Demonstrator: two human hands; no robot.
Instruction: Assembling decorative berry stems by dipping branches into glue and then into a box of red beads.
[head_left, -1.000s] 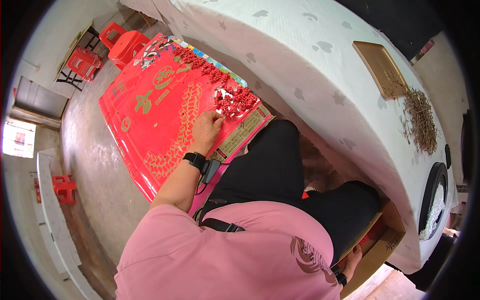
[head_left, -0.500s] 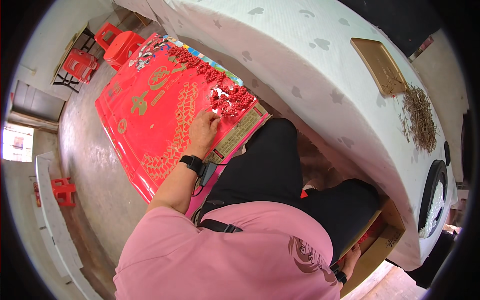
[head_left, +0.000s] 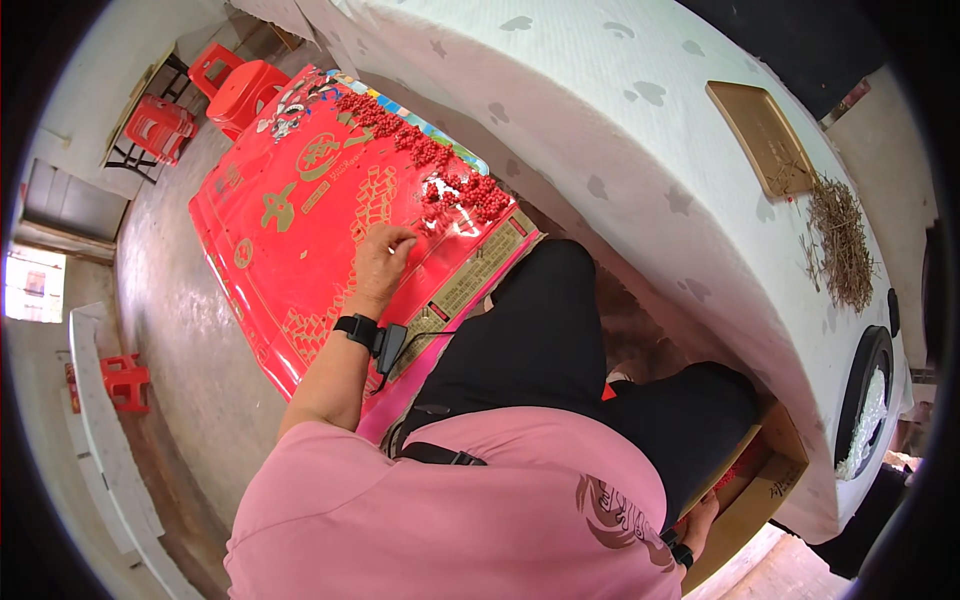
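My left hand [head_left: 383, 262] is over the red printed sheet, its thumb and fingertips pinched together. Whatever may be between them is too small to make out. Beyond the fingertips lie bunches of small red artificial berries [head_left: 478, 197], spread along the right edge of the sheet in a long row. Low on the right, my right hand [head_left: 701, 522] grips the near edge of an open cardboard box [head_left: 775, 482], with part of its fingers hidden. Some red berries [head_left: 733, 474] show inside that box.
A white cloth-covered table [head_left: 600, 130] curves along the right. On it are a brown tray [head_left: 757, 135], a heap of thin brown stems [head_left: 842, 243] and a round black dish [head_left: 868, 400]. Red plastic stools [head_left: 245, 95] stand at the far left.
My left hand has drawn back to the left, away from the nearest berry bunches. The loose berries at the near end shifted slightly. My right hand stays at the box.
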